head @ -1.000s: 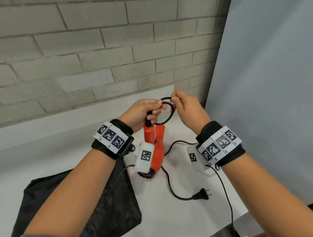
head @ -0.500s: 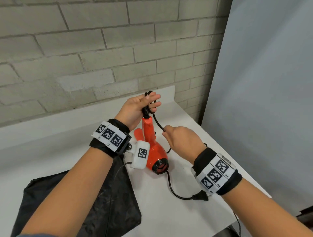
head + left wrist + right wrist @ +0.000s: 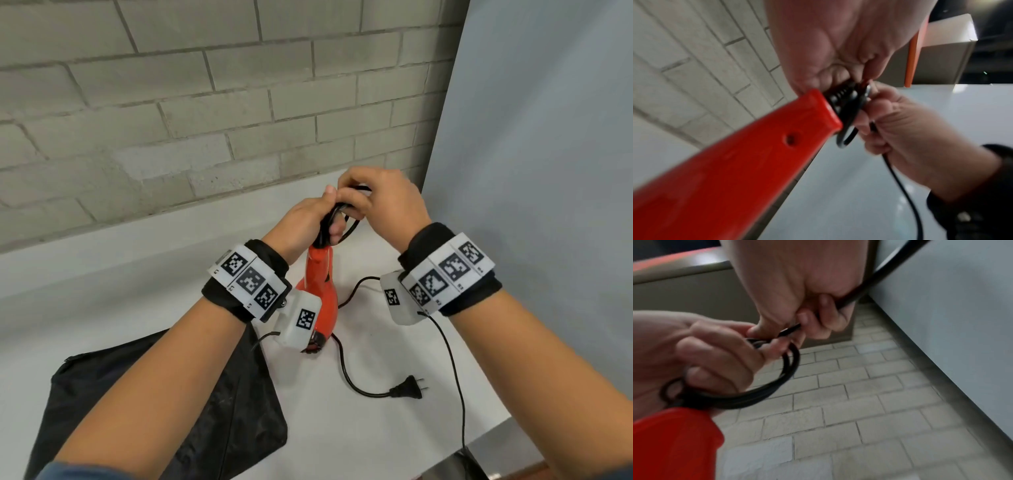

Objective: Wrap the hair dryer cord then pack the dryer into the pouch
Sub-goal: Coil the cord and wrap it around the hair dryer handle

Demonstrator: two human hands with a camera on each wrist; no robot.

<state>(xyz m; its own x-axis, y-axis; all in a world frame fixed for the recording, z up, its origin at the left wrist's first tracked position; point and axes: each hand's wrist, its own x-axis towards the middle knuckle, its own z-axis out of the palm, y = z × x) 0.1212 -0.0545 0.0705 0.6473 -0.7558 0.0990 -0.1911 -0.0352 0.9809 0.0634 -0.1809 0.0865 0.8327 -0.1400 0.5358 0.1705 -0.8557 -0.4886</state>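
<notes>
- Orange-red plastic hair dryer (image 3: 320, 291) is standing handle-up on the white tabletop (image 3: 342, 428), its body resting on the surface.
- Left hand (image 3: 301, 222) is curling tightly around the handle's top end, pinning small loops of the black rubber cord (image 3: 346, 373) against it.
- Right hand (image 3: 380, 202) is closing thumb and curled fingers (image 3: 826, 316) on a strand of that cord, touching the left hand.
- Loose cord is trailing across the tabletop to the black two-pin plug (image 3: 407, 391), lying flat near the dryer.
- Black fabric pouch (image 3: 219, 411) is lying flat beneath the left forearm, just beside the dryer.
</notes>
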